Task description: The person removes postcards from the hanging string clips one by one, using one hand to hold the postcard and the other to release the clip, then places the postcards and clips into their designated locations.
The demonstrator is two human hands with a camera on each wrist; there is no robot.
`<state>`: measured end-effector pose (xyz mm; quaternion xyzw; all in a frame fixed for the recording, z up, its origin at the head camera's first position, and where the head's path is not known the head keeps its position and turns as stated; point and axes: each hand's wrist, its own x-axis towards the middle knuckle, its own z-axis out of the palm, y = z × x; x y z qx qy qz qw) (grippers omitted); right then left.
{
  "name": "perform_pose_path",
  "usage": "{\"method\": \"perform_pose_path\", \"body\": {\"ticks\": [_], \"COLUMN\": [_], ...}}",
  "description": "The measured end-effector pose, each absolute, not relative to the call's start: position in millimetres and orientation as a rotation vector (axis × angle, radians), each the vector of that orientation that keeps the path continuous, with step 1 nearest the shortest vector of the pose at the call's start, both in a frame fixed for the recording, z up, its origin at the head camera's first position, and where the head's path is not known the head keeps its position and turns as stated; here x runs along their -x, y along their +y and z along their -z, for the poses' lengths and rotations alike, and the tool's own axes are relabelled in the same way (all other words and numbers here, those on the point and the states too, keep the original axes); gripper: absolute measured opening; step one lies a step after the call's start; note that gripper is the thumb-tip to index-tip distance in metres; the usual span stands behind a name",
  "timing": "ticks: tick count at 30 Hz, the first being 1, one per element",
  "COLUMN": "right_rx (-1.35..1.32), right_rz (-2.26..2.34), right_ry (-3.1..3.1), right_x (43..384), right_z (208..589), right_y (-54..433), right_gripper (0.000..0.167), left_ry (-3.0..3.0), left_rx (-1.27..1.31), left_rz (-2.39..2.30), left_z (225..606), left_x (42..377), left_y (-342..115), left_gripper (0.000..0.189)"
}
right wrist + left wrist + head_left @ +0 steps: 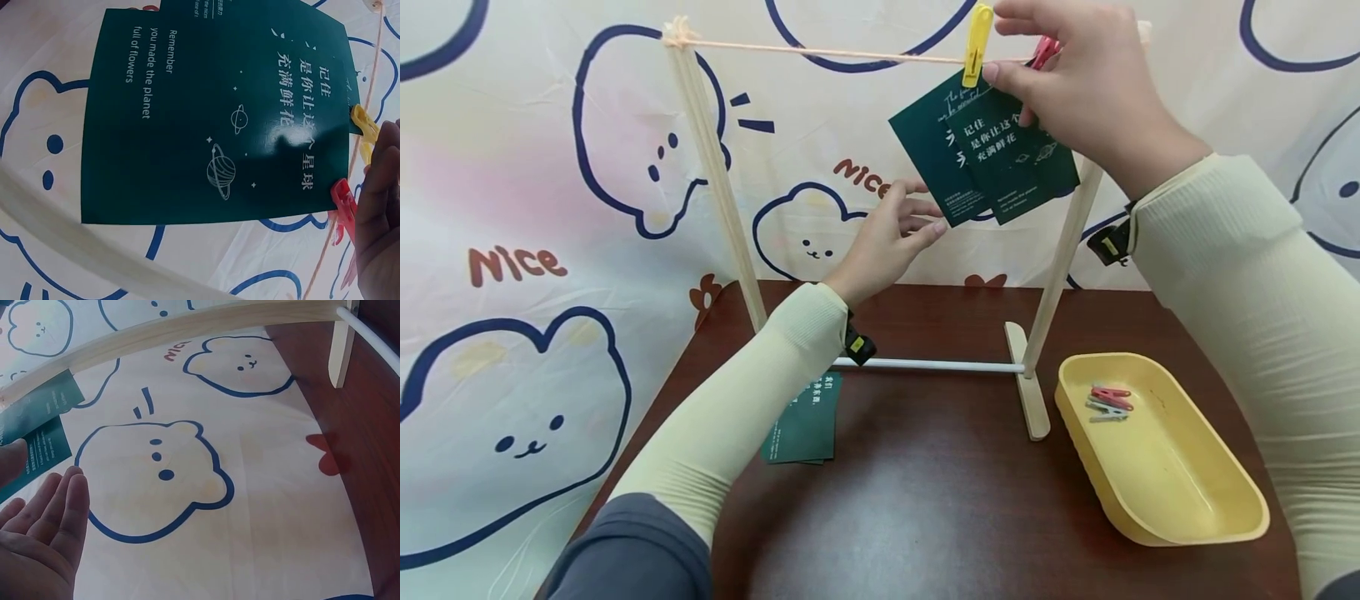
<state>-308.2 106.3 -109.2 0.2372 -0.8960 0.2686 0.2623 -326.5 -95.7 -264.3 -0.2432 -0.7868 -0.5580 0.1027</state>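
Two dark green cards with white print hang overlapping from the cord: a rear card (pixel 931 150) and a front card (pixel 1026 162). A yellow clothespin (pixel 977 46) clips the rear one at its top corner; a red clothespin (pixel 344 200) is on the edge of the front one. My right hand (pixel 1086 83) is beside the yellow clothespin, thumb tip near its lower end and fingers loosely extended. Below the rear card's lower corner, my left hand (pixel 887 237) has its fingers spread. In the left wrist view its thumb (pixel 11 462) overlaps a card.
A wooden frame (pixel 711 158) holds the cord (pixel 820 52) and has a white bar (pixel 940 365) low down. At right stands a yellow basin (pixel 1165 483) with several clothespins (pixel 1109 403). More green cards (pixel 808 429) lie on the brown table (pixel 925 500), under my left forearm.
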Motion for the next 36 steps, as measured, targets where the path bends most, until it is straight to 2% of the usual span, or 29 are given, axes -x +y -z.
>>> {"method": "perform_pose_path", "body": {"ticks": [14,28,36], "right_rx": [-0.583,-0.577,-0.557], "right_rz": [-0.801,-0.910,-0.906], "right_ry": [-2.426,-2.483,-2.490], "right_x": [317,325,329], "right_z": [105,101,100], "right_y": [99,91,88], "right_gripper": [0.052,0.061,0.060], "left_ry": [-2.222,-2.163,-2.166], "left_rx": [0.752,0.775,0.759], "left_rz": [1.781,1.792,1.803], "left_z": [265,266,252], "left_x": [330,334,314], "left_y": [-82,-73,-68], "left_gripper": [0.043,0.042,0.038]}}
